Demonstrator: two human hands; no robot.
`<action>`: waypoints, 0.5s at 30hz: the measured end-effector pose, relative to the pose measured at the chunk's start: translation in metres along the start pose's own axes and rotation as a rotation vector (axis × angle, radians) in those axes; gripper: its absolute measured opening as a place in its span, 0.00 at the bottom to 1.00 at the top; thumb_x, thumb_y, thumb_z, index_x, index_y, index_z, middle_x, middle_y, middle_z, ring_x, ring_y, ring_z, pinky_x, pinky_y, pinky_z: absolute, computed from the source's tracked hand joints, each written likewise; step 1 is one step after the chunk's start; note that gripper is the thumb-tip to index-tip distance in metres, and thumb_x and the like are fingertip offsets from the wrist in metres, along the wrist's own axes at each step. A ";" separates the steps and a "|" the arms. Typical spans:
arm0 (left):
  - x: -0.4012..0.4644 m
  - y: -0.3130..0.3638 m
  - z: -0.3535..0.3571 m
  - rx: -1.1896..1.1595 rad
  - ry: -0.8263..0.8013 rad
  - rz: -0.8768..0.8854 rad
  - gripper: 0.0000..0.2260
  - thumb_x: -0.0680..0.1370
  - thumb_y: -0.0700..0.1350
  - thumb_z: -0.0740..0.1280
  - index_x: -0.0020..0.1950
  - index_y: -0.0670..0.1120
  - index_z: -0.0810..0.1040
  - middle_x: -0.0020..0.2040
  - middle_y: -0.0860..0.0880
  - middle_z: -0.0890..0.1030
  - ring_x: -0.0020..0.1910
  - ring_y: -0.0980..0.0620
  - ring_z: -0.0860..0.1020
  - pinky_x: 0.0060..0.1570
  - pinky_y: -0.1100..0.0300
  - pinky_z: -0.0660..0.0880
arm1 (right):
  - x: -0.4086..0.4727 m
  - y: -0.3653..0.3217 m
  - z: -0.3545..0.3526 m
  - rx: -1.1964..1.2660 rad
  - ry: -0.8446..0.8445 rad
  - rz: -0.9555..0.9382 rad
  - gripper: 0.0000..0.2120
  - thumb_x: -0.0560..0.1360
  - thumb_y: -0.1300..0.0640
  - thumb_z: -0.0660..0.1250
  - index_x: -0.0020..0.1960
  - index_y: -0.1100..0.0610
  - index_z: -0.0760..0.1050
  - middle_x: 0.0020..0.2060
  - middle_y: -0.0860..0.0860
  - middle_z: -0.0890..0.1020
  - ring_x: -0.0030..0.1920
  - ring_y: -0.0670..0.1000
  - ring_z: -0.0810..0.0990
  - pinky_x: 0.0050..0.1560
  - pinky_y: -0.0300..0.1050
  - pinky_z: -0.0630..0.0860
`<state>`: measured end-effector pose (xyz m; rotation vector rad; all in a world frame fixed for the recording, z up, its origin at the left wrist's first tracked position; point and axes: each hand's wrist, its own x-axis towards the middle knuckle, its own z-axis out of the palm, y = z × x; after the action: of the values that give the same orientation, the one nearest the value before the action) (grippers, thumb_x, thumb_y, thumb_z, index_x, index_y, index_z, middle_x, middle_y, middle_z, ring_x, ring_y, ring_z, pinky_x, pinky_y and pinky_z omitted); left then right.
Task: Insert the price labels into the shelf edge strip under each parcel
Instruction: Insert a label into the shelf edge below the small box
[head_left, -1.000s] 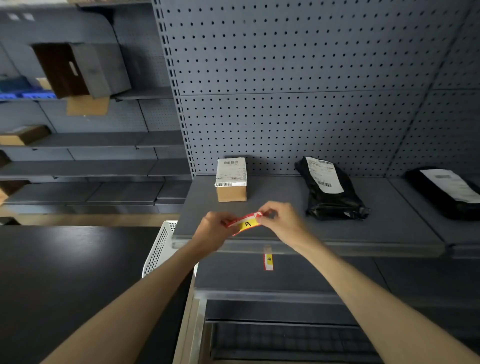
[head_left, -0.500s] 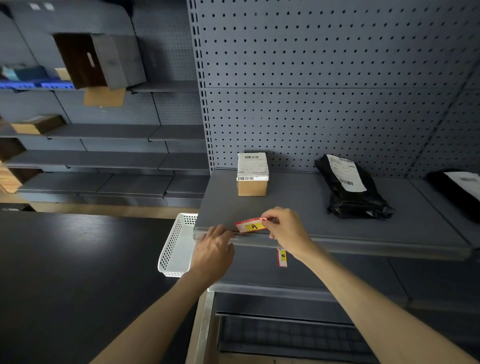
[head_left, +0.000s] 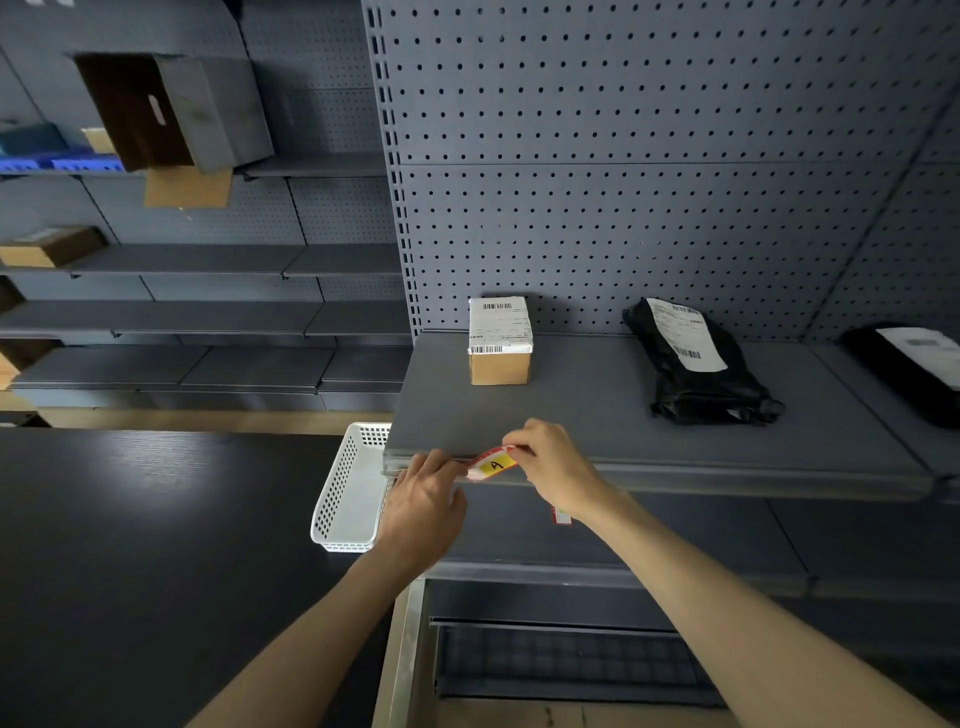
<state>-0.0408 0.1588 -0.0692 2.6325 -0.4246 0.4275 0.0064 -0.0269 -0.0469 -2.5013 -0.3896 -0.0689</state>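
A red and yellow price label (head_left: 492, 463) marked "A" lies bent against the shelf edge strip (head_left: 727, 475), below the small cardboard parcel (head_left: 500, 340). My right hand (head_left: 556, 467) pinches the label's right end. My left hand (head_left: 423, 501) holds its left end at the strip, fingers on the strip's lip. A black bag parcel (head_left: 696, 364) lies further right on the shelf, and a second black parcel (head_left: 909, 369) lies at the far right. Another small label (head_left: 561, 515) shows below my right wrist, partly hidden.
A white perforated basket (head_left: 343, 499) sits on the dark table (head_left: 156, 545) beside the shelf's left end. Grey pegboard (head_left: 623, 182) backs the shelf. More shelves with boxes (head_left: 171, 109) stand at the left. A lower shelf edge (head_left: 623, 577) runs under my arms.
Both hands moved the label down from above the shelf surface to the front edge strip. My left hand let go of it briefly, then took its left end again. The view shifted left.
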 end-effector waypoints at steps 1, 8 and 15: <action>0.000 0.000 0.000 -0.001 -0.002 -0.005 0.12 0.74 0.37 0.67 0.56 0.43 0.80 0.54 0.48 0.80 0.54 0.47 0.76 0.49 0.51 0.78 | 0.000 -0.001 0.000 -0.031 -0.008 -0.010 0.10 0.80 0.61 0.61 0.46 0.57 0.81 0.41 0.52 0.74 0.40 0.53 0.76 0.39 0.49 0.73; 0.009 0.000 -0.004 0.019 -0.057 -0.021 0.13 0.76 0.39 0.65 0.60 0.46 0.79 0.58 0.50 0.79 0.58 0.48 0.74 0.52 0.51 0.77 | -0.009 -0.003 -0.008 -0.001 0.066 0.000 0.08 0.79 0.56 0.65 0.56 0.58 0.76 0.48 0.49 0.75 0.40 0.47 0.75 0.38 0.35 0.69; -0.012 0.027 0.018 -0.015 -0.011 0.087 0.07 0.76 0.46 0.66 0.38 0.48 0.77 0.39 0.54 0.78 0.34 0.57 0.74 0.28 0.64 0.72 | -0.064 0.032 -0.027 -0.087 0.221 0.047 0.13 0.77 0.50 0.63 0.36 0.54 0.72 0.32 0.47 0.76 0.32 0.48 0.76 0.32 0.43 0.72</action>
<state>-0.0568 0.1302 -0.0790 2.6105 -0.5459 0.4354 -0.0444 -0.0838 -0.0511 -2.5531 -0.2409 -0.3466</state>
